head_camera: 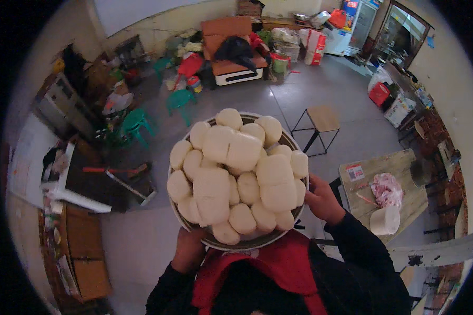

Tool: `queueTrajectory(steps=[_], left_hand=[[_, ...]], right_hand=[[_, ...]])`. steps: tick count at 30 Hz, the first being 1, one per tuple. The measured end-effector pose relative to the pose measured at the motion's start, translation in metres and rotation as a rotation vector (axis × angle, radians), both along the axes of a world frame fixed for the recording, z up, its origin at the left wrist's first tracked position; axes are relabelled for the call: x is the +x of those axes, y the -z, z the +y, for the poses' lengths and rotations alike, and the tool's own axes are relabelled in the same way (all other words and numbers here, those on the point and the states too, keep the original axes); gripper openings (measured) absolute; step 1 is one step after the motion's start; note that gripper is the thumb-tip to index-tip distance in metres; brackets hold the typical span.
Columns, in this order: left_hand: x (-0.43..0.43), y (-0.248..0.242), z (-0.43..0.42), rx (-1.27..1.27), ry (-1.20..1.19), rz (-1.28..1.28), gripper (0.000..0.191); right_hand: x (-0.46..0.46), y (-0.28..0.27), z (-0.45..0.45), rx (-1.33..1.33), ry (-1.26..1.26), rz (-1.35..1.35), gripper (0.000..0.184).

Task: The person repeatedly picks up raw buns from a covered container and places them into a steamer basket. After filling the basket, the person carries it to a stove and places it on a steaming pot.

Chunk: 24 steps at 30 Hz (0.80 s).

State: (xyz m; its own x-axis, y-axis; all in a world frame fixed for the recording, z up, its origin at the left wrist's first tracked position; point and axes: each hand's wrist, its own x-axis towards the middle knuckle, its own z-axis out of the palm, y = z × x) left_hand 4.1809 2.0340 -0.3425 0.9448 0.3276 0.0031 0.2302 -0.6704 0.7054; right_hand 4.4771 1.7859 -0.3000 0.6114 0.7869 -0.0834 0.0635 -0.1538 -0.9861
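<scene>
A large round basin (240, 247) is held up in front of my red apron (260, 264). It is heaped with smooth, pale pieces that look like steamed buns or dough (278, 181); some are joined in larger blocks, others are small and rounded. My left hand (189, 248) grips the basin at its lower left edge, its fingers hidden beneath. On the right side, my right hand (325, 199) holds the rim, with part of the fingers out of sight under the basin.
To the right stands a wooden table (351, 193) with a paper roll (385, 220) and a pink plastic bag (387, 189). A wood-topped stool (323, 118) stands ahead. Green plastic stools (136, 120) are at the left, and an orange seat (232, 43) is against the far wall.
</scene>
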Motion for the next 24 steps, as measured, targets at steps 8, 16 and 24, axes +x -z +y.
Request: queueTrajectory(steps=[8,16,24], left_hand=[[0.213,-0.029,0.138,-0.557,-0.116,-0.171,0.040],[0.429,-0.003,0.226,-0.272,0.088,-0.107,0.039],[0.661,-0.043,0.324,-0.645,-0.060,-0.028,0.037]], right_hand=[[0.172,-0.011,0.111,0.101,0.132,0.011,0.050],[0.369,0.036,0.175,0.127,0.206,0.034,0.051],[0.602,-0.016,0.275,0.057,0.206,0.023,0.050]])
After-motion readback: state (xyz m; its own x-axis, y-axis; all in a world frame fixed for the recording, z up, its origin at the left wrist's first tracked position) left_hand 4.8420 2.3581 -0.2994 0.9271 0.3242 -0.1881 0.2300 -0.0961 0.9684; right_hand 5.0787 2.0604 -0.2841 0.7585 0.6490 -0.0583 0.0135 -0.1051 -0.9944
